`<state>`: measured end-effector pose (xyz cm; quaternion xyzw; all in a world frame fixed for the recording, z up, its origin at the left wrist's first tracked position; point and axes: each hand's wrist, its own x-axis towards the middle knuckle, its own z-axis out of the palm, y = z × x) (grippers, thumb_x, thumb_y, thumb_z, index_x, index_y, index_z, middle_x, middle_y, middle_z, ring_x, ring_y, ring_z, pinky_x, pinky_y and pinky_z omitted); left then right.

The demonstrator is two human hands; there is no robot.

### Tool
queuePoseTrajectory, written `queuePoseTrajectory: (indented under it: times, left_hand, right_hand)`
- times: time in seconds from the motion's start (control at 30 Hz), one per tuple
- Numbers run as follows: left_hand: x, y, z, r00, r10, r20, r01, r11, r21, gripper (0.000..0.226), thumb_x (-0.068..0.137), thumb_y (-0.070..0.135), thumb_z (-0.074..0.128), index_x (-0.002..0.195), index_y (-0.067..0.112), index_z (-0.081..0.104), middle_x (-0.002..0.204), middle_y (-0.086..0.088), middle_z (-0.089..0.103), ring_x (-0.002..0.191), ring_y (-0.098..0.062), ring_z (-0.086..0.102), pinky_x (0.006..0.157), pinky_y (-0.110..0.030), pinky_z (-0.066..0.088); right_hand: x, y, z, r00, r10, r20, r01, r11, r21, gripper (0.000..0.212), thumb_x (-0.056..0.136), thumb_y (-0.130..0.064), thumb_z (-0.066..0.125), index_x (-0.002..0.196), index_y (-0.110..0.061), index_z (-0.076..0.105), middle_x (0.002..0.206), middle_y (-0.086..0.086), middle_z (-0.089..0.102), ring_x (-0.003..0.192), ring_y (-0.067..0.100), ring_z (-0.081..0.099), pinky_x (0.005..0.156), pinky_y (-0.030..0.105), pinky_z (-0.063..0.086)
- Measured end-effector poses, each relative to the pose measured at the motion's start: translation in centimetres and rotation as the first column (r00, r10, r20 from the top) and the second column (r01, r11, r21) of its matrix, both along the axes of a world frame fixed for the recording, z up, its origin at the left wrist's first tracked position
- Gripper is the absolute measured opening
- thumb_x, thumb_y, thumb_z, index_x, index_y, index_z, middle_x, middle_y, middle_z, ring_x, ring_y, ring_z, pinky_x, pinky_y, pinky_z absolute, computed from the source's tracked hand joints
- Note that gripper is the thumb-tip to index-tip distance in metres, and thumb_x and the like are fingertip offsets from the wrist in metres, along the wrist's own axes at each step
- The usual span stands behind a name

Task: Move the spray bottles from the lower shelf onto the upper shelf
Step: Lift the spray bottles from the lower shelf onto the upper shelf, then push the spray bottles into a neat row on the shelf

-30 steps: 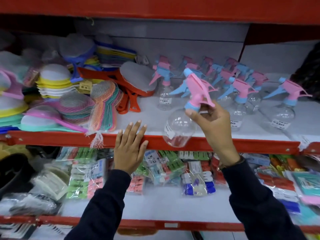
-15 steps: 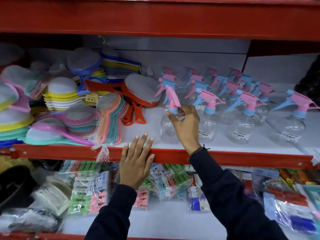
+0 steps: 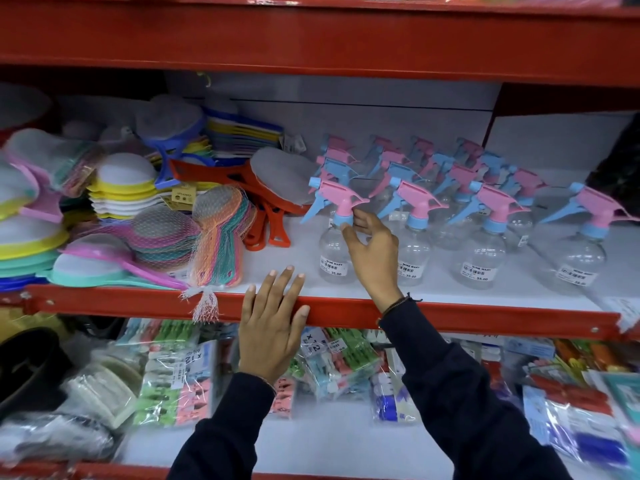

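A clear spray bottle [image 3: 332, 252] with a pink and blue trigger head stands upright on the white upper shelf [image 3: 277, 268], at the left end of a front row of like bottles [image 3: 481, 254]. More of them crowd behind. My right hand [image 3: 375, 251] pinches this bottle at its blue collar with thumb and fingertips. Flat on the shelf's red front rail [image 3: 121, 303] rests my left hand [image 3: 273, 327], fingers spread, holding nothing. No spray bottle shows on the lower shelf [image 3: 346, 441].
Left of the bottles lie netted plastic strainers [image 3: 214, 233], orange-handled sieves [image 3: 270, 209] and stacked coloured sieves [image 3: 121, 188]. Packets of clothes pegs [image 3: 180, 382] and other bagged goods fill the lower shelf. A red beam [image 3: 311, 36] runs overhead.
My right hand carried the bottle from in front of the rail onto the upper shelf and set it upright at the row's left end. My left hand stayed on the rail.
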<state>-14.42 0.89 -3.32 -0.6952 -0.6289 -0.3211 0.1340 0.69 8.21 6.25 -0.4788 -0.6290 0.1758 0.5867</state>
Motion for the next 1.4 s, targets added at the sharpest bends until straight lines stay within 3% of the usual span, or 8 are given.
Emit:
queuePoseTrajectory:
  times: [0.2, 0.37, 0.63, 0.93, 1.0, 1.1, 1.2, 1.4]
  left_hand:
    - [2.1, 0.1, 3.1, 0.989, 0.031, 0.147, -0.018, 0.996, -0.086, 0.056, 0.095, 0.049, 0.022, 0.145, 0.026, 0.026, 0.147, 0.002, 0.041, 0.139, -0.013, 0.028, 0.116, -0.033, 0.003]
    - [3.4, 2.6, 6.6, 0.978, -0.023, 0.207, 0.093, 0.938, -0.333, 0.064, 0.097, 0.045, 0.028, 0.150, 0.015, 0.009, 0.152, -0.008, 0.032, 0.136, -0.023, 0.034, 0.114, -0.036, 0.016]
    - [3.7, 2.7, 6.9, 0.974, -0.010, 0.226, 0.083, 0.945, -0.318, 0.055, 0.097, 0.043, 0.030, 0.148, 0.024, 0.019, 0.148, -0.006, 0.041, 0.124, -0.031, 0.048, 0.103, -0.038, 0.032]
    - [8.6, 1.1, 6.7, 0.829, -0.307, 0.468, 0.211, 0.946, 0.247, 0.043, 0.093, 0.036, 0.041, 0.130, 0.015, 0.045, 0.132, -0.001, 0.051, 0.123, -0.013, 0.045, 0.102, -0.024, 0.034]
    - [10.7, 1.5, 7.0, 0.802, -0.379, 0.462, 0.335, 0.925, 0.178, 0.043, 0.094, 0.033, 0.044, 0.133, 0.016, 0.042, 0.135, 0.001, 0.048, 0.123, -0.010, 0.045, 0.102, -0.025, 0.036]
    - [13.0, 3.3, 7.1, 0.774, -0.350, 0.528, 0.452, 0.889, -0.072, 0.058, 0.093, 0.030, 0.048, 0.145, 0.019, 0.024, 0.149, 0.002, 0.032, 0.133, -0.012, 0.037, 0.108, -0.033, 0.035]
    - [13.9, 5.3, 7.4, 0.792, -0.261, 0.551, 0.463, 0.846, -0.264, 0.071, 0.092, 0.027, 0.048, 0.149, 0.017, 0.007, 0.157, -0.004, 0.018, 0.139, -0.021, 0.030, 0.112, -0.037, 0.031]
    - [13.6, 5.9, 6.9, 0.755, -0.225, 0.616, 0.506, 0.797, -0.329, 0.070, 0.093, 0.025, 0.048, 0.150, 0.019, 0.008, 0.156, -0.005, 0.020, 0.139, -0.019, 0.031, 0.114, -0.034, 0.028]
  right_hand:
    - [1.5, -2.0, -1.6, 0.998, 0.063, 0.029, -0.060, 0.992, -0.107, 0.040, 0.093, -0.034, 0.049, 0.123, -0.007, 0.053, 0.128, 0.012, 0.060, 0.117, 0.020, 0.055, 0.095, 0.031, 0.044]
    - [2.3, -2.4, -1.7, 0.991, 0.077, 0.107, -0.049, 0.968, -0.247, 0.045, 0.097, -0.035, 0.038, 0.131, -0.006, 0.044, 0.108, 0.014, 0.065, 0.108, 0.028, 0.056, 0.075, 0.024, 0.034]
    - [2.6, -3.1, -0.9, 0.983, 0.122, 0.136, -0.082, 0.960, -0.267, 0.030, 0.097, -0.022, 0.036, 0.112, -0.004, 0.055, 0.105, 0.020, 0.065, 0.101, 0.032, 0.057, 0.077, 0.032, 0.039]
    - [7.8, -4.8, -1.6, 0.990, -0.012, -0.144, 0.016, 0.999, 0.028, 0.039, 0.094, -0.040, 0.040, 0.122, -0.017, 0.054, 0.123, -0.003, 0.059, 0.108, 0.004, 0.054, 0.089, 0.011, 0.041]
    - [9.4, -4.6, -1.7, 0.986, -0.050, -0.159, 0.048, 0.999, -0.017, 0.042, 0.095, -0.040, 0.038, 0.127, -0.015, 0.050, 0.128, -0.002, 0.055, 0.112, 0.002, 0.050, 0.088, 0.003, 0.036]
    - [11.0, -3.8, -1.4, 0.995, -0.015, -0.094, -0.003, 0.982, -0.190, 0.048, 0.097, -0.041, 0.032, 0.133, -0.011, 0.043, 0.135, 0.007, 0.052, 0.123, 0.016, 0.046, 0.095, 0.019, 0.032]
    - [11.6, -3.7, -0.6, 0.998, 0.053, -0.040, -0.062, 0.964, -0.258, 0.045, 0.098, -0.041, 0.028, 0.122, -0.011, 0.050, 0.107, 0.015, 0.061, 0.102, 0.020, 0.053, 0.083, 0.024, 0.032]
    - [12.6, -3.6, -0.6, 0.990, 0.144, 0.003, -0.137, 0.949, -0.283, 0.049, 0.096, -0.049, 0.027, 0.130, -0.020, 0.047, 0.108, -0.005, 0.052, 0.102, 0.008, 0.044, 0.087, 0.023, 0.030]
